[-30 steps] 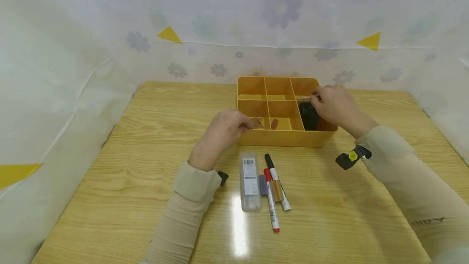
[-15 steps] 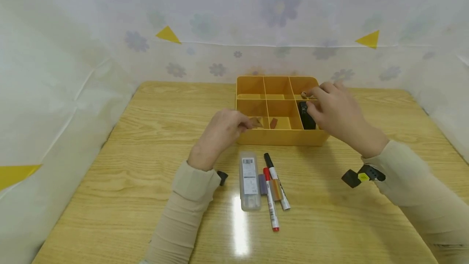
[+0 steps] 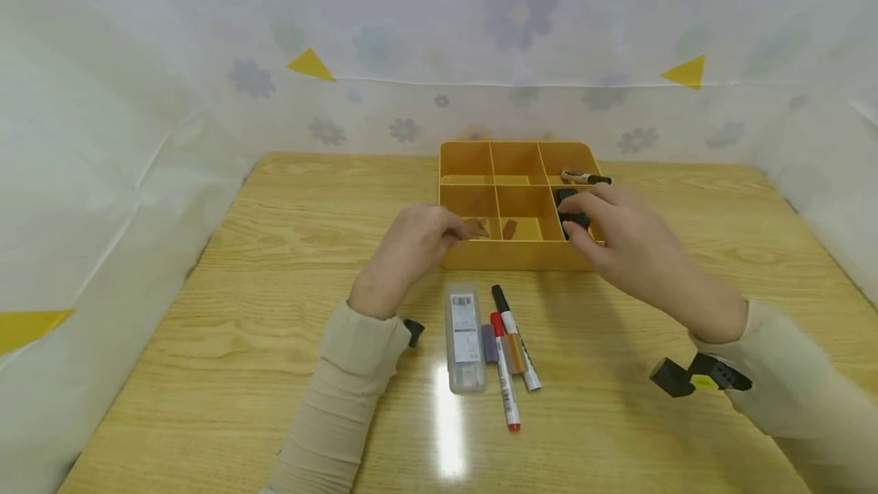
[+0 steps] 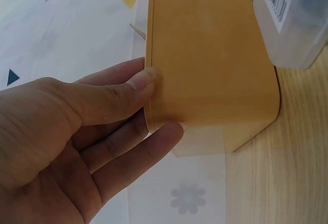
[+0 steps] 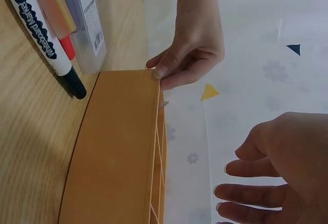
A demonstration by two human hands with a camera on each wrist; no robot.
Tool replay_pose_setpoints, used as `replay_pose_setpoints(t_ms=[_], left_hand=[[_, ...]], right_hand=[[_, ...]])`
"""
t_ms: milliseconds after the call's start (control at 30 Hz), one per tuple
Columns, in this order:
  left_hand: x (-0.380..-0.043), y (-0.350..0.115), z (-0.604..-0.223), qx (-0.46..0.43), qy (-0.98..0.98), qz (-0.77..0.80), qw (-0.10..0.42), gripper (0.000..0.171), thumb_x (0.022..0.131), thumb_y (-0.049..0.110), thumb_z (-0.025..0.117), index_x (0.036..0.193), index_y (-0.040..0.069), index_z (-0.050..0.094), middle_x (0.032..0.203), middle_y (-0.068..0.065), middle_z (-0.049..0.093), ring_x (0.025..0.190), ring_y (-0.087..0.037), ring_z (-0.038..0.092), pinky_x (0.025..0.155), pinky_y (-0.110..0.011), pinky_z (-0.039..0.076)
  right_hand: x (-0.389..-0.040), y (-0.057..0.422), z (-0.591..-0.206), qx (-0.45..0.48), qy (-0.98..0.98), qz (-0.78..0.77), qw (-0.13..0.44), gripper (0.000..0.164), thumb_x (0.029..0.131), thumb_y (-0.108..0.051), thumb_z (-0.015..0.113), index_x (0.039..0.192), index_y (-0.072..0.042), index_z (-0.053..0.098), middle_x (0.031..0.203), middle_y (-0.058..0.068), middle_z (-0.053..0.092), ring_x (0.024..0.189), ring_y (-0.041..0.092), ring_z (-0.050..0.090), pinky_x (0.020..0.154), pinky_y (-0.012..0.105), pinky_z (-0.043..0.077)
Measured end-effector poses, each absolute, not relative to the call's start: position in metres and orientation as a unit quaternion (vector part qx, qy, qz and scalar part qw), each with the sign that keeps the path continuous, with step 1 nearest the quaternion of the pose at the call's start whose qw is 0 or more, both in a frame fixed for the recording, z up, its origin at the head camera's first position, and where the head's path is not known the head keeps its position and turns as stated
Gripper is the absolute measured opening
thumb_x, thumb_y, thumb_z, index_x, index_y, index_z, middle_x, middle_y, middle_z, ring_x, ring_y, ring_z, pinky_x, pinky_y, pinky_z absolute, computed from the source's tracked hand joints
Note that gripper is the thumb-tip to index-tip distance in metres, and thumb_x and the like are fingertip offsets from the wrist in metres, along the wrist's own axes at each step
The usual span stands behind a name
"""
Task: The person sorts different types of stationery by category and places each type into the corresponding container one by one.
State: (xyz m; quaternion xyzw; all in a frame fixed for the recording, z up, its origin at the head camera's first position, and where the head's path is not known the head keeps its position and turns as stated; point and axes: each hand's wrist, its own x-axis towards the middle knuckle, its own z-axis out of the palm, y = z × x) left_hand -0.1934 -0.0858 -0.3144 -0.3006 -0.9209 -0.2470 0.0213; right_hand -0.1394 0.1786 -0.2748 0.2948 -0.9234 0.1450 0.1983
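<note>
The left hand's [image 3: 414, 251] grip pinches the near left corner of the orange divided box [image 3: 521, 256], at the far side of the worktop [image 3: 288, 265]. The right hand's [image 3: 641, 254] grip is wide, fingers apart, at the near right compartment containing a black object [image 3: 568, 195]. A dark-ended marker [image 3: 581, 178] lies across the far right compartment, overlapping the right wall.

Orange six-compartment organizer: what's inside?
Back right: a black-and-white marker. Front right: a black object, partly covered by the right hand. Front middle: a reddish-brown piece. Front left: a pointed brown piece near the left hand. Anything low behind the front wall is hidden.
</note>
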Motion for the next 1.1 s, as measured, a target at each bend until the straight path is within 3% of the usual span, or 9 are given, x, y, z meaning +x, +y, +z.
replay_pose_setpoints(t_ms=[333,533,767,1100], left_hand=[[-0.194,-0.088,-0.315,-0.302,-0.922,-0.242,0.022,0.011,0.085,0.01,0.064,0.089,0.018,0.071,0.091,0.003,0.068,0.08,-0.007,0.055,0.074,-0.024,0.049],[-0.195,-0.088,-0.316,-0.3,-0.924,-0.236,0.022,0.011,0.085,0.01,0.064,0.089,0.018,0.071,0.092,0.004,0.068,0.081,-0.007,0.056,0.074,-0.023,0.049],[-0.195,-0.088,-0.316,-0.303,-0.924,-0.231,0.023,0.011,0.086,0.01,0.064,0.09,0.016,0.071,0.091,0.004,0.068,0.08,-0.007,0.056,0.075,-0.024,0.049],[-0.194,-0.087,-0.315,-0.302,-0.924,-0.234,0.021,0.011,0.086,0.01,0.063,0.091,0.016,0.071,0.092,0.003,0.068,0.081,-0.008,0.057,0.075,-0.025,0.049]], right_hand=[[-0.115,0.169,-0.299,0.309,-0.927,0.165,0.137,0.017,0.085,-0.014,0.062,0.102,-0.012,0.06,0.09,-0.003,0.058,0.08,0.013,0.054,0.062,0.029,0.05],[-0.107,0.167,-0.312,0.301,-0.931,0.179,0.103,0.017,0.087,-0.016,0.06,0.104,-0.013,0.059,0.095,-0.001,0.061,0.078,0.011,0.054,0.061,0.027,0.05],[-0.1,0.161,-0.329,0.308,-0.929,0.196,0.063,0.017,0.086,-0.016,0.06,0.103,-0.015,0.058,0.087,-0.007,0.06,0.073,0.007,0.052,0.059,0.023,0.048],[-0.087,0.153,-0.348,0.3,-0.933,0.197,-0.044,0.041,0.083,-0.017,0.064,0.12,-0.011,0.05,0.085,-0.005,0.058,0.069,0.007,0.05,0.059,0.023,0.047]])
